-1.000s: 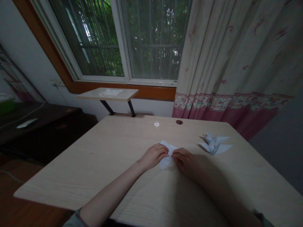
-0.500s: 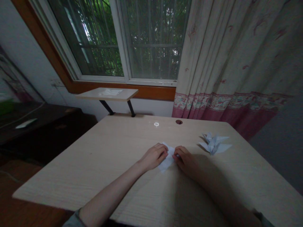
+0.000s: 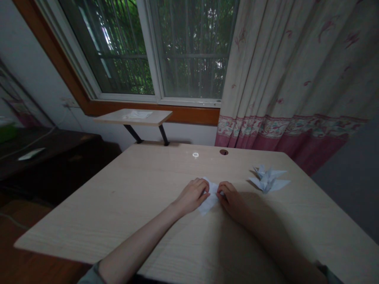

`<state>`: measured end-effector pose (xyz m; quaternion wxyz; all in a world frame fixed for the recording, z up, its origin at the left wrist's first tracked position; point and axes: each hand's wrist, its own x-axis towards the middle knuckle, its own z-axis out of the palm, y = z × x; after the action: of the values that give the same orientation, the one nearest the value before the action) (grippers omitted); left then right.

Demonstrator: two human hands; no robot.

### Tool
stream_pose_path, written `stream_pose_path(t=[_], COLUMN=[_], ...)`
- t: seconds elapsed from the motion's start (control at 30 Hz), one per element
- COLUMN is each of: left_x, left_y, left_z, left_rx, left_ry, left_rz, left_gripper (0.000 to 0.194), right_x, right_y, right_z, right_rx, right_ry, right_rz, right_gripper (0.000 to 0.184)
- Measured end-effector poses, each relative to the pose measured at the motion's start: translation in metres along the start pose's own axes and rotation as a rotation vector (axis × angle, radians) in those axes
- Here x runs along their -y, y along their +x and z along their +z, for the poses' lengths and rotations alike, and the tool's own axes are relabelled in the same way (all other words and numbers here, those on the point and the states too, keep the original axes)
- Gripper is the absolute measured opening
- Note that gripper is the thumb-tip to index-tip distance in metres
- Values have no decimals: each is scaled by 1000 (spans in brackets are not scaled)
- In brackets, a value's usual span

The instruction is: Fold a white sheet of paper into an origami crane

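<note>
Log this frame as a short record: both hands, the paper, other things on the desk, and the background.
Left hand: curled over the left side of a small white paper sheet
Right hand: bent at that sheet's right side
Grip: unclear
Surface: pale wood-grain desk
Right of hands: pale, pointed folded-paper shapes
Background: white-framed glass window; cream-and-pink patterned fabric curtain

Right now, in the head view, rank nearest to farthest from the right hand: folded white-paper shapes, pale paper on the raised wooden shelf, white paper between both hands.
1. White paper: at the right hand, left side.
2. Folded white-paper shapes: right side, on the table.
3. Pale paper: far left, on the shelf.
</note>
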<state>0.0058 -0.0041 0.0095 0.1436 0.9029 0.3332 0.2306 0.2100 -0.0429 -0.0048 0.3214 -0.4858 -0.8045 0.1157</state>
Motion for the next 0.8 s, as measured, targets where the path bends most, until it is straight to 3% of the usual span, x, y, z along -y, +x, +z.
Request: stream_pose_path(t=[0.3, 0.8], left_x=[-3, 3], left_y=[0, 1], left_z=[2, 6], left_rx=[-7, -11], left_ry=[65, -3], left_rz=[-16, -60], left_gripper=[17, 18], right_x=[0, -3], right_y=[-1, -2], right_z=[4, 7], right_rx=[-31, -29], right_ry=[-215, -267], right_rz=[-12, 11], right_gripper=[11, 14])
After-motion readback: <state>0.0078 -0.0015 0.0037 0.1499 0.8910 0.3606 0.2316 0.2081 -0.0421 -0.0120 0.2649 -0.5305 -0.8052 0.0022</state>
